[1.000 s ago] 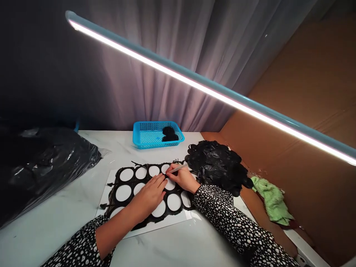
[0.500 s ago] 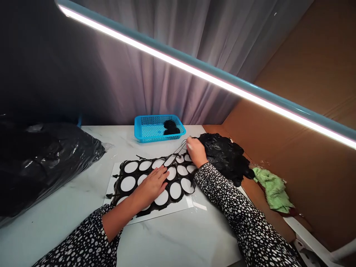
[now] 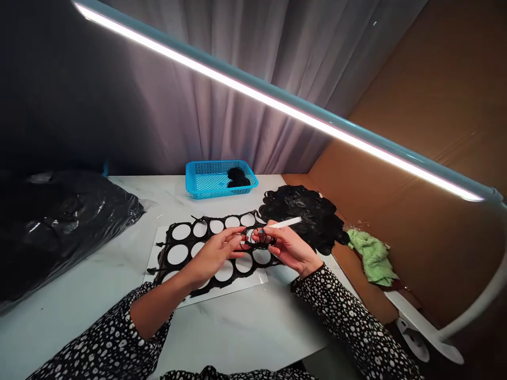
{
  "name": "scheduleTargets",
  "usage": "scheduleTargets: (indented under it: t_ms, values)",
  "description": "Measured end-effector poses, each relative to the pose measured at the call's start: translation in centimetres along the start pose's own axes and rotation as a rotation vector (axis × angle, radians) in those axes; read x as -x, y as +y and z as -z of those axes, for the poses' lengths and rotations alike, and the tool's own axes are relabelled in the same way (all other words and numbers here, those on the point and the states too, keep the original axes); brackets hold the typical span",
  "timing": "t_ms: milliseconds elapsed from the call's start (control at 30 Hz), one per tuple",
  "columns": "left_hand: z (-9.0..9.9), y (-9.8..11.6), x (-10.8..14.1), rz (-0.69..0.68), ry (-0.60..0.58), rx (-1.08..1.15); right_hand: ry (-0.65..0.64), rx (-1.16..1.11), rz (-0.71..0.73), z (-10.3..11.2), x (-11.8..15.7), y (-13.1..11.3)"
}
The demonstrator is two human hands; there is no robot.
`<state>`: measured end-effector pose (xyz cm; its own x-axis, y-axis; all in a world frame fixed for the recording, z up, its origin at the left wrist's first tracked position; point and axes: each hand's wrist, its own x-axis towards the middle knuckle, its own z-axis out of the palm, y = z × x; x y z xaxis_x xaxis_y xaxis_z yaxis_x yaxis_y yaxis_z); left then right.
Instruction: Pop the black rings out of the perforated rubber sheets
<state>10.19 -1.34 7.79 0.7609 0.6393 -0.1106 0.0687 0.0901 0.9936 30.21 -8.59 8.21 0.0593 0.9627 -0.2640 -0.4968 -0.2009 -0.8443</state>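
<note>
My left hand [image 3: 214, 252] and my right hand [image 3: 292, 247] are close together above a black sheet [image 3: 188, 241] full of round holes. Between their fingertips is a thin black ring-shaped piece [image 3: 246, 237], pinched from both sides. A slim white pen-like tool [image 3: 289, 222] also lies in my right hand, its end pointing up and right; its working tip is hard to make out. Under the black sheet is a white board [image 3: 253, 281], showing through the holes. A pile of black round pieces [image 3: 307, 208] sits just beyond my right hand.
A blue perforated basket [image 3: 219, 194] with a few black round pieces stands at the back. To the left is a large black plastic-wrapped bundle [image 3: 67, 232]. A green cloth [image 3: 372, 257] lies at right near the lamp's clamp [image 3: 430, 335]. A lit tube lamp [image 3: 273, 95] crosses overhead.
My right hand has come back from the sheet's far right corner, where it pulled stretched black strands. My left hand has lifted off the sheet, and both now hold the ring-shaped piece.
</note>
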Motion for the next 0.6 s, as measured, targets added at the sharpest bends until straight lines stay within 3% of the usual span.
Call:
scheduleTargets:
  t_ms: [100,600]
  values:
    - [-0.8,1.0,0.7,0.067,-0.020,0.151,0.000,-0.066,-0.043,-0.7,1.4,0.5]
    - [-0.6,1.6,2.2,0.164,-0.005,0.270,0.046,-0.235,-0.127,-0.7,2.7,1.3]
